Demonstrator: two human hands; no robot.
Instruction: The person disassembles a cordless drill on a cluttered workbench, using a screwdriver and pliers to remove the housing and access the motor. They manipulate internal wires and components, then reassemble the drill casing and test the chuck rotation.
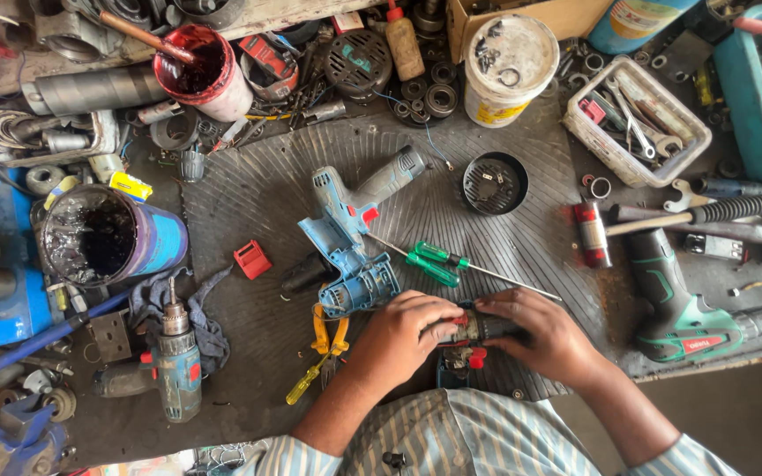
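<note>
Both hands met at the near edge of the ribbed mat (pixel 522 238), sharing one small motor part (pixel 474 328), dark with red bits. The left hand (pixel 403 335) curled its fingers over the part's left end, clasping it from above; the right hand (pixel 544 333) gripped the other end, thumb and fingers wrapped round it. Held from both sides like that, the part sat steady and close to the body, probably so it could be worked on without slipping.

Just beyond the left hand lay the blue drill shell (pixel 350 242), opened. Two green screwdrivers (pixel 438 262) lay beside it, within easy reach. Yellow pliers (pixel 324 348) lay left of the left wrist. A green drill (pixel 685 308) lay near the mat's right edge, another drill (pixel 176 361) off its left edge on a rag (pixel 209 326).
</note>
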